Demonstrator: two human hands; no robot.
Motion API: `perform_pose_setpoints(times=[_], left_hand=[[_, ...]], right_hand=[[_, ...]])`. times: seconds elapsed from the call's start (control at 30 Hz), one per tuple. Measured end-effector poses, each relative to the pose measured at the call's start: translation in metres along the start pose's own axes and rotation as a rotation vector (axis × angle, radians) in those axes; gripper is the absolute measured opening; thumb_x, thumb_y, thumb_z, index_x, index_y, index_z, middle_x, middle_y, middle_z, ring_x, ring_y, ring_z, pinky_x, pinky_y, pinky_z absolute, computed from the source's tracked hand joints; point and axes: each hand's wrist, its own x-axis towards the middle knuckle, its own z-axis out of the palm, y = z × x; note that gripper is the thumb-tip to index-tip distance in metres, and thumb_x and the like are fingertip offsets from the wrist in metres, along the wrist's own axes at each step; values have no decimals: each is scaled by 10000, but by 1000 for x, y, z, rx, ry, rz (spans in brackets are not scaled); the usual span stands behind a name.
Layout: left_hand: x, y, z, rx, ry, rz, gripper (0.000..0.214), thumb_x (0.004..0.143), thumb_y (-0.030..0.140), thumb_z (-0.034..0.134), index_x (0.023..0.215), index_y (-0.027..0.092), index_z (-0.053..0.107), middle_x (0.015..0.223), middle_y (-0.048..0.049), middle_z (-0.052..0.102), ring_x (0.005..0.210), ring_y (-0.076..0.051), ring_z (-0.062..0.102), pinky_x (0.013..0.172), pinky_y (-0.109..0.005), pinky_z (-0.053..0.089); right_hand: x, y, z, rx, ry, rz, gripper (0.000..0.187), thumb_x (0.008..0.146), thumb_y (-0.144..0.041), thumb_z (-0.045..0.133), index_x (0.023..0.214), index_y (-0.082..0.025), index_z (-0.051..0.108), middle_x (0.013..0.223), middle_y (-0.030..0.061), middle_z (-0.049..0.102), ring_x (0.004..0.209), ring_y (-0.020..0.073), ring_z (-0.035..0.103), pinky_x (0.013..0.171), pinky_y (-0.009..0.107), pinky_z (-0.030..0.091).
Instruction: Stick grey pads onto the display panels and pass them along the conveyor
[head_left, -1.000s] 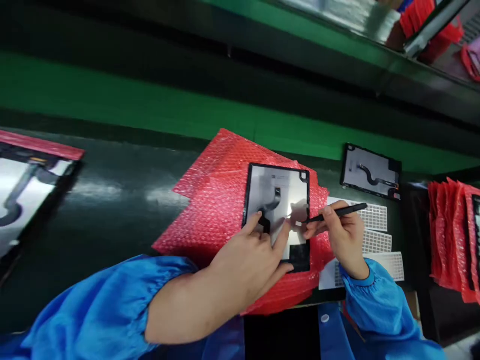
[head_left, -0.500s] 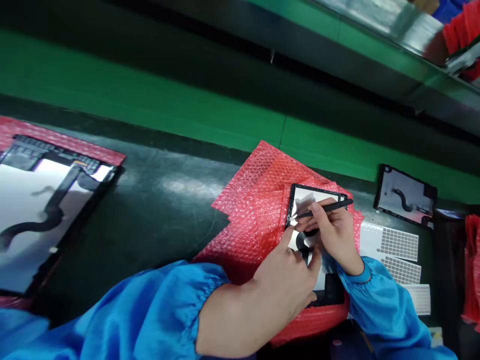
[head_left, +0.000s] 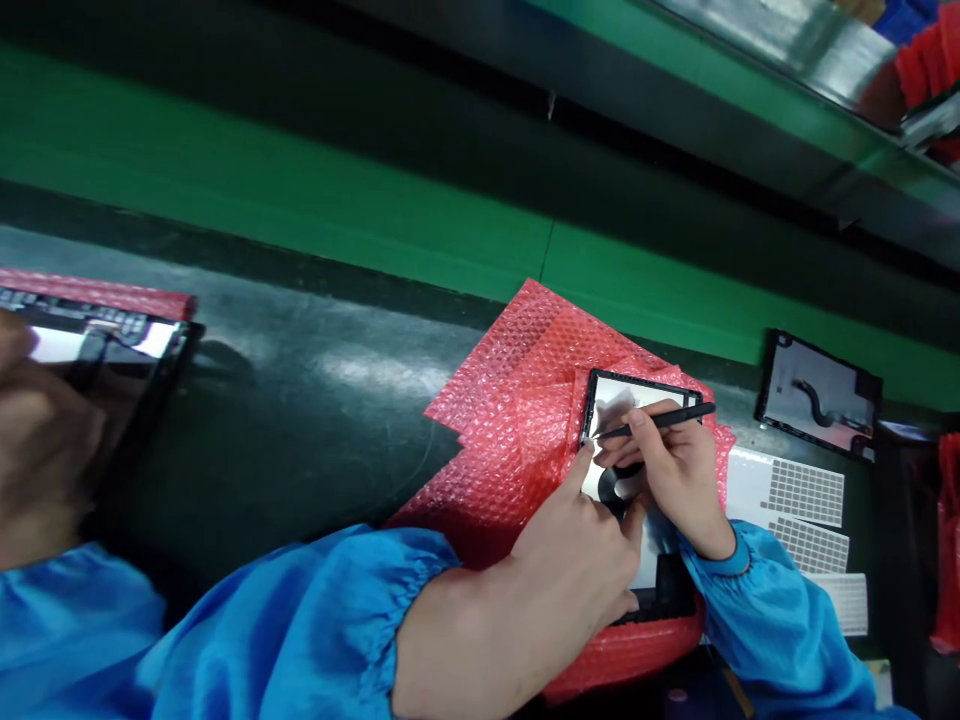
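A display panel (head_left: 679,590) with a black frame and a white back lies on red bubble-wrap bags (head_left: 517,400) in front of me. My right hand (head_left: 679,480) is closed round black tweezers (head_left: 671,418), tilted so that their fine tip meets the panel near its upper left edge. My left hand (head_left: 574,555) rests over the panel's left side. Its index finger is stretched out and touches the frame close to the tweezer tip, with the other fingers bent and apart. Whatever lies right under the tip is too small to make out.
At the left edge, a co-worker's blurred hand (head_left: 37,440) is over a larger panel (head_left: 150,340). Another panel (head_left: 821,395) lies at the far right. White sticker sheets (head_left: 806,490) lie beside my right sleeve. A green wall (head_left: 375,240) and overhead shelf bound the back.
The co-worker's hand has come into view over the left panel. The scene has shifted slightly as the camera moved. My hands and the tweezers hold nearly the same place on the panel.
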Motion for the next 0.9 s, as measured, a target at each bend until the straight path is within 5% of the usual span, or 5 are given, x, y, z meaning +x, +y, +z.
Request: perform_pose_setpoints(times=[0.23,0.43,0.6,0.8,0.9], left_hand=[[5,-11,-3,-35,-21,3,961,681,805,802,1288,67,698,1164,-284,776,1102,-454,739,1143,-617,385],[-9,-19,-16,-203,50,11,500,1010,636,544,1025,173,733,847,-91,786,864,-295,770,1099,-524,446],[-30,-31,-32,-252,31,-501,406,1088,516,409,1136,180,632,705,-28,712,624,-268,704,589,-359,443],[-32,-38,-21,-131,-80,-817,392,1088,490,373,1132,169,594,794,-90,740,758,-330,750,641,-356,421],[-31,-34,-20,-160,-59,-832,389,1068,518,405,1080,188,610,777,-78,723,754,-309,733,638,-335,388]], right_hand=[[3,5,3,23,-25,23,337,995,-550,696,945,-218,662,724,34,809,602,203,811,568,281,691],[-6,-1,-10,116,58,-16,395,954,-627,711,903,-244,632,694,35,805,536,231,791,496,305,677],[-31,4,-43,127,178,-115,371,962,-588,731,915,-232,639,672,34,802,523,234,784,502,321,669],[-45,42,-56,138,247,-187,291,1004,-516,704,919,-238,686,713,33,806,651,241,809,655,389,690],[-46,58,-50,169,285,-238,258,1018,-489,688,950,-241,689,728,25,805,671,235,807,673,387,681]])
